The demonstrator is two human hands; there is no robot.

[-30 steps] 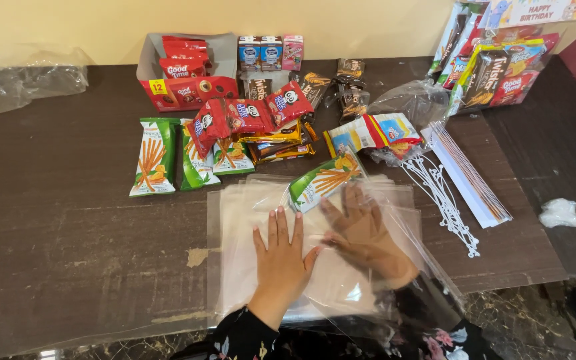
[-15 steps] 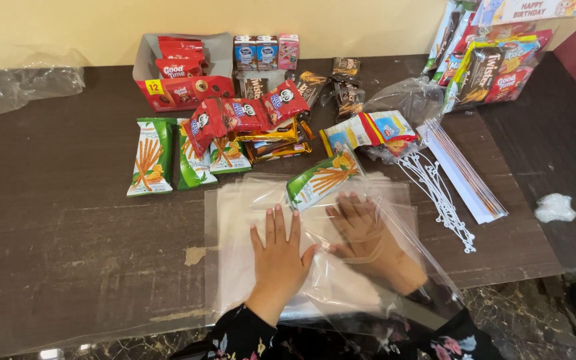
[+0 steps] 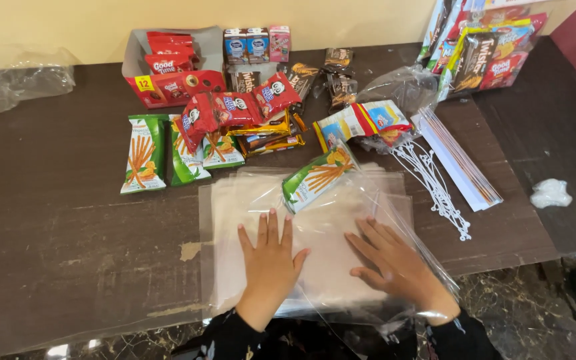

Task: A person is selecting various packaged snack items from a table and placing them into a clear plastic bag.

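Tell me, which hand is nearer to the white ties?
Right. The right hand lies just left of the white ties; the left hand lies further left on the clear bags.

A dark brown desk [image 3: 55,220] carries the lot. At its far edge stands a red carton [image 3: 161,73] of red biscuit packs, with three small drink cartons [image 3: 257,45] just beside it. Nearer lie green stick-snack packets [image 3: 143,153] side by side, red wafer packs [image 3: 235,110] overlapping them, and dark chocolate-biscuit packs [image 3: 335,73] behind. Toward the far right corner a filled clear bag [image 3: 485,50] of mixed snacks leans. White cards [image 3: 458,160] and white ties [image 3: 435,187] lie near the right edge, with crumpled white paper [image 3: 550,193] apart. Crumpled clear plastic [image 3: 15,83] sits at the far left corner.
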